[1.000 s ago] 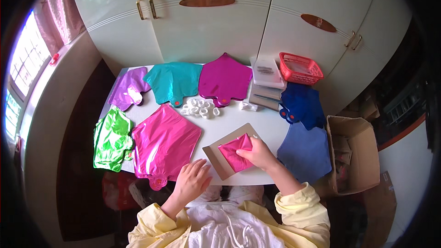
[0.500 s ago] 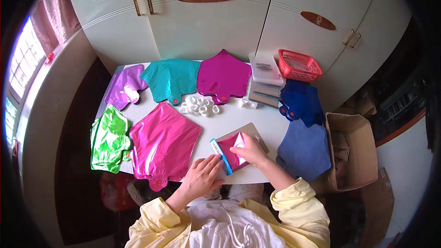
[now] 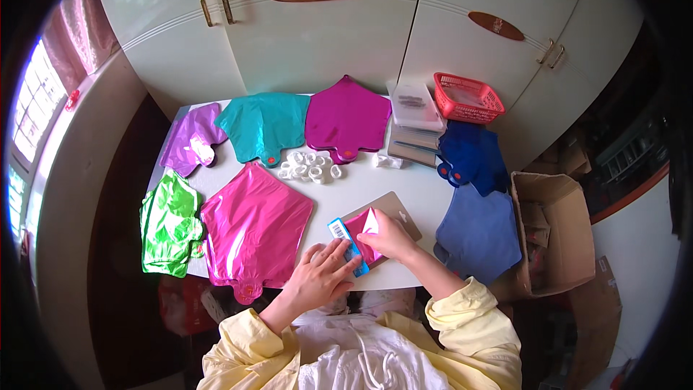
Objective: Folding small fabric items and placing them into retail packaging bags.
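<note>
In front of me a folded pink foil balloon (image 3: 356, 225) lies on a grey-brown backing card (image 3: 390, 206) with a hanging hole at its right end. Across the left end runs a blue strip (image 3: 337, 230) with a barcode. My left hand (image 3: 315, 274) lies over the strip's lower part, fingers stretched out and resting on it. My right hand (image 3: 391, 238) is closed on the folded pink foil, thumb toward the strip; its fingertips are partly hidden. Left of my hands, a stack of flat pink foil balloons (image 3: 256, 224) reaches the table's front edge.
Around the table lie green (image 3: 170, 227), lilac (image 3: 191, 137), teal (image 3: 263, 126), magenta (image 3: 348, 119), dark blue (image 3: 473, 159) and grey-blue foil balloons (image 3: 478, 235). White rings (image 3: 316, 175) sit mid-table. Stacked cards (image 3: 413, 146) and a red basket (image 3: 468, 109) stand back right; a cardboard box (image 3: 570, 245) adjoins the right edge.
My right hand has shifted slightly left and down over the folded pink foil, covering more of it. The left fingers have spread a little on the blue strip. The view has shifted slightly.
</note>
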The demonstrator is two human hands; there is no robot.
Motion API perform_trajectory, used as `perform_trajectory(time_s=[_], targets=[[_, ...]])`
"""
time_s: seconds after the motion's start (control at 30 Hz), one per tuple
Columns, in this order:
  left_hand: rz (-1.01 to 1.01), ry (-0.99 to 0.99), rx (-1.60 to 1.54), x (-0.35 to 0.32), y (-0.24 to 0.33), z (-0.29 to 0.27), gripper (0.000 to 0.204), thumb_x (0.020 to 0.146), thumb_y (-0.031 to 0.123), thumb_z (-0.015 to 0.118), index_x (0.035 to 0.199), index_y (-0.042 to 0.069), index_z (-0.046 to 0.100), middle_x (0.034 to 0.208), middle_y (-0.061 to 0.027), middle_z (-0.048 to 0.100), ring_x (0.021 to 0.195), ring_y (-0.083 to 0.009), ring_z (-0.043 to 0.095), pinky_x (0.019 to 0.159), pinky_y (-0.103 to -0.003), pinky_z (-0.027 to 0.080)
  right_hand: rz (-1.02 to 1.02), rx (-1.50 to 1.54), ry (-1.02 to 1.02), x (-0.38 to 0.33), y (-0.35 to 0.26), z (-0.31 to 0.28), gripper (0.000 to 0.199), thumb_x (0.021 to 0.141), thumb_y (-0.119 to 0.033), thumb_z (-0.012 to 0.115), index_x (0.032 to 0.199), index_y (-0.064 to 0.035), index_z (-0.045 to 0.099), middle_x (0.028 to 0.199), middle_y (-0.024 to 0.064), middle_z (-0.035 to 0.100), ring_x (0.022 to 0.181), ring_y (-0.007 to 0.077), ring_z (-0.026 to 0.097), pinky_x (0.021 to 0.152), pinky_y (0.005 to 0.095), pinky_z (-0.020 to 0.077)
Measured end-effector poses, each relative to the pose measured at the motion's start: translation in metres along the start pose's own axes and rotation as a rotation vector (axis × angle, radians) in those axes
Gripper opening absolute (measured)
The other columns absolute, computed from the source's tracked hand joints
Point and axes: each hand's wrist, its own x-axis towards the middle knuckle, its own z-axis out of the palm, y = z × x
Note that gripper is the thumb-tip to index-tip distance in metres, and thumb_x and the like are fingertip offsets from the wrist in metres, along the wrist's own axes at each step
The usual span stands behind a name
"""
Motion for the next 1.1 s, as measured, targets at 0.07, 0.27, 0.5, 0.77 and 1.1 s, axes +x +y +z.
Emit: perform_trajectory(time_s=[0.07,0.27,0.5,0.77,1.1], targets=[[0.010,-0.027,0.017,0.004,-0.001,0.000,0.053,0.084,0.041,0.062,0.133,0.025,0.048,0.143,-0.0149,0.038,0.132,-0.0305,0.037,0.105,-0.048,0.031,-0.007,-0.080,0.034,-0.002,0.001,0.003,0.052,0.077,-0.024,0.071,0.115,0.0045,0.049,0.098,0.0232,0.064,0.090,0.0361,0.064,0.078,0.0412,0.0503],[0.050,-0.072,-0.025,0.008,-0.011,-0.003,0.055,0.084,0.048,0.060,0.132,0.024,0.049,0.144,-0.0157,0.035,0.134,-0.0334,0.034,0.105,-0.050,0.029,-0.113,-0.437,0.121,-0.007,-0.015,-0.002,0.056,0.081,-0.031,0.067,0.122,0.0016,0.048,0.116,0.0230,0.057,0.107,0.0344,0.056,0.088,0.0433,0.0456],[0.060,-0.073,-0.039,0.009,-0.012,-0.003,0.060,0.081,0.053,0.060,0.132,0.024,0.049,0.144,-0.0154,0.036,0.134,-0.0347,0.032,0.105,-0.049,0.029,-0.672,-0.746,-0.019,-0.001,-0.003,-0.033,0.045,0.091,-0.027,0.053,0.132,-0.0099,0.050,0.139,0.0046,0.046,0.131,0.0267,0.038,0.106,0.0410,0.0310],[0.102,-0.113,0.022,0.017,-0.018,-0.019,0.051,0.080,0.056,0.059,0.125,0.033,0.055,0.140,-0.0112,0.040,0.132,-0.0361,0.033,0.102,-0.052,0.031,-0.654,-0.811,-0.080,0.001,0.013,-0.028,0.056,0.094,-0.038,0.047,0.141,-0.0089,0.037,0.147,0.0067,0.037,0.139,0.0282,0.027,0.113,0.0474,0.0164],[0.066,-0.080,0.030,0.012,-0.003,-0.013,0.065,0.073,0.064,0.061,0.132,0.038,0.049,0.138,-0.0114,0.041,0.130,-0.0377,0.033,0.097,-0.052,0.033,-0.537,-0.496,-0.144,0.018,0.013,-0.043,0.049,0.091,-0.035,0.053,0.137,-0.0156,0.046,0.145,0.0074,0.039,0.138,0.0298,0.027,0.113,0.0486,0.0178]])
